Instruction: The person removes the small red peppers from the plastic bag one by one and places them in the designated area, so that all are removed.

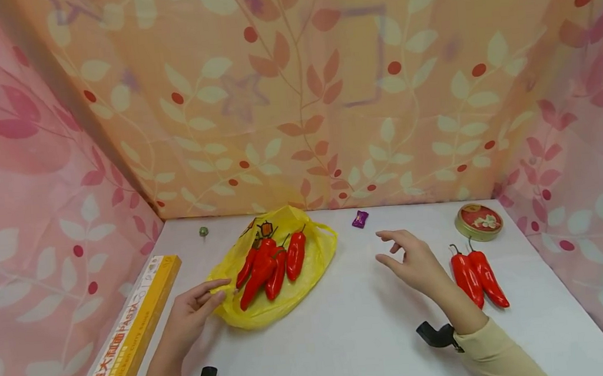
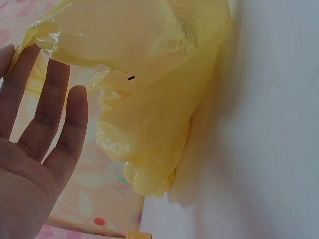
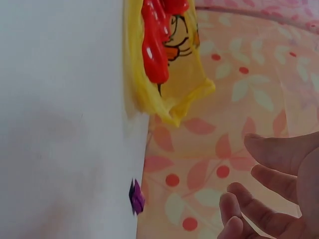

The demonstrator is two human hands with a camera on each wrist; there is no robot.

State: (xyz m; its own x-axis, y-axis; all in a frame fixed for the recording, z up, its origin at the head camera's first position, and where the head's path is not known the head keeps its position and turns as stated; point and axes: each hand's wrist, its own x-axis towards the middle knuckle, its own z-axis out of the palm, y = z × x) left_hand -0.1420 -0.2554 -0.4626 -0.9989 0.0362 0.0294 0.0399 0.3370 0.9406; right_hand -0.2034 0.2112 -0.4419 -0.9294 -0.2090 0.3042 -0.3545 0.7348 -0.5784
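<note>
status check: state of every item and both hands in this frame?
yellow bag: flat, four peppers lying on it
loose peppers: two, side by side on table
round tin: lid on
pasta box: flat, closed
left hand: open, touching the bag
right hand: open, holding nothing

The head camera looked forward and down from above at the white table [image 1: 355,325], taking in both forearms at the lower edge. Each wrist camera sat close and rolled sideways, its own palm at a lower corner. All three shared the yellow bag [image 1: 308,273] [image 2: 149,99] [image 3: 169,99].
</note>
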